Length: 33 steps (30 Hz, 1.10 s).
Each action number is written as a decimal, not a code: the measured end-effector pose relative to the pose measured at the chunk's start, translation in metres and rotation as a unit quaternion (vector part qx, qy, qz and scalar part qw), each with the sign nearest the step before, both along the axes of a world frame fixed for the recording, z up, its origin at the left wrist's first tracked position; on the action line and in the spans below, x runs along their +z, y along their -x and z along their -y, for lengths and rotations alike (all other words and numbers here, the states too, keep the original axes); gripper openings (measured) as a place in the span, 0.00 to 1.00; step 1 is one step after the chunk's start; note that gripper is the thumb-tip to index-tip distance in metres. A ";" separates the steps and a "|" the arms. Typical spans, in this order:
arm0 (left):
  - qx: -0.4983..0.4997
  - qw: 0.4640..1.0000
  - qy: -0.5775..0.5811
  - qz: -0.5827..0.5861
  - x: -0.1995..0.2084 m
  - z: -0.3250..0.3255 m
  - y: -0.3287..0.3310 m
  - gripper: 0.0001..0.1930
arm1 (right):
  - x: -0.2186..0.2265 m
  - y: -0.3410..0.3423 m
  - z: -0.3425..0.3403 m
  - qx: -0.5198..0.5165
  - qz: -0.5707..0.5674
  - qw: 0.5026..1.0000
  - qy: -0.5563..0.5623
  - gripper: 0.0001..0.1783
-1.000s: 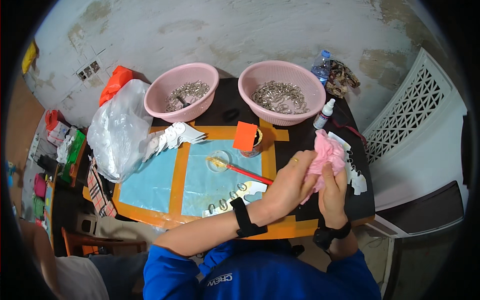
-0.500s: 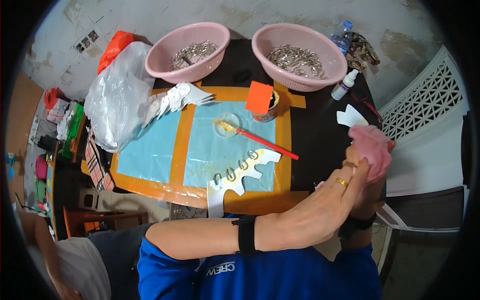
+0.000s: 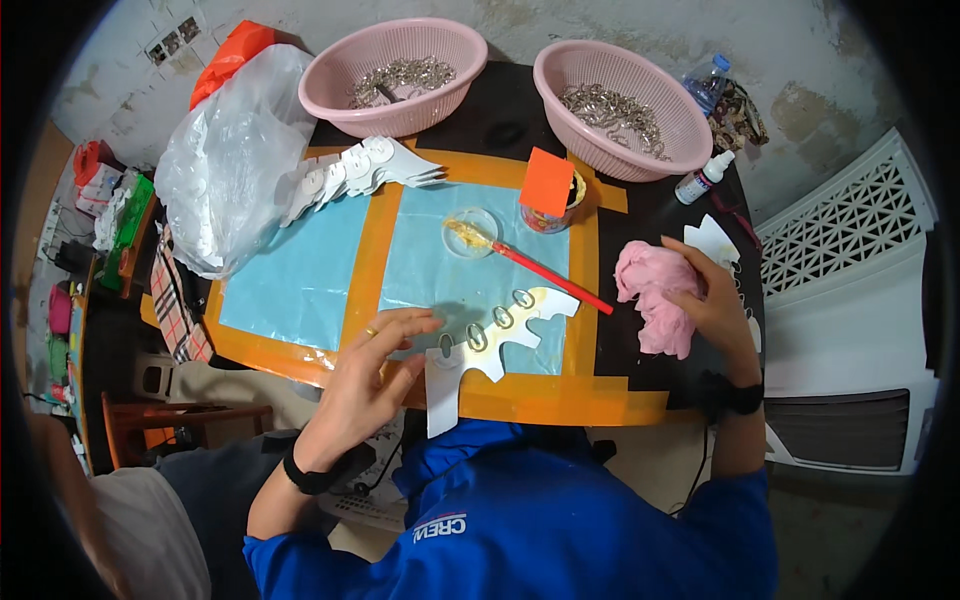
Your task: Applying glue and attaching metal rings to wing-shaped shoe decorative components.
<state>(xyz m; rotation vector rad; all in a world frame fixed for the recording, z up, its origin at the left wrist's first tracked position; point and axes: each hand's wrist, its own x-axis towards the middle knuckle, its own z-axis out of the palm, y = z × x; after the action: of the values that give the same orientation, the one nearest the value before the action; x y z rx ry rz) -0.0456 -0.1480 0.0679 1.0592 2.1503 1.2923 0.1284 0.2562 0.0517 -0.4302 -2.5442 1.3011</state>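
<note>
My right hand (image 3: 718,305) has its fingers and thumb around the right side of a crumpled pink cloth (image 3: 650,285) on the dark table. My left hand (image 3: 375,385) is empty, its fingers stretched out. It hovers just left of a white cut-out card (image 3: 468,368) with a scalloped edge, which overhangs the table's near edge. Several oval metal rings (image 3: 477,337) stand along yellowish smears on the card. Beyond it, a red-handled brush (image 3: 555,278) rests with its tip in a small clear dish (image 3: 478,251) of yellow paste.
Two pink baskets (image 3: 395,118) (image 3: 610,150) of metal rings stand at the back. A stack of white cards (image 3: 375,165) lies beside a plastic bag (image 3: 225,160). An orange square (image 3: 547,182) leans on a jar (image 3: 545,220). A white bottle (image 3: 705,177) stands at right. Another person sits at left.
My hands have parted. The left moved from the cloth at right to beside the white card. The right brought the pink cloth leftward and down onto the table.
</note>
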 end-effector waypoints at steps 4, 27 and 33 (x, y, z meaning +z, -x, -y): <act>0.019 0.997 0.029 -0.063 -0.021 0.014 0.011 0.22 | -0.002 0.003 -0.002 -0.026 -0.009 0.970 -0.240 0.32; 0.087 0.992 0.040 -0.077 -0.022 0.015 0.012 0.14 | 0.022 0.016 0.048 -0.006 -0.118 0.979 -0.169 0.18; 0.153 0.983 0.101 -0.011 -0.028 0.013 -0.006 0.13 | 0.018 0.050 0.112 0.168 -0.109 0.979 -0.050 0.09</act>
<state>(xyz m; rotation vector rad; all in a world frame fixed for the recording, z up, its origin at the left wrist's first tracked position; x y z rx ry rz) -0.0393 -0.1613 0.0402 0.6831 2.4723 1.1575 0.0786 0.1442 0.0696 0.1628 -2.5507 1.2373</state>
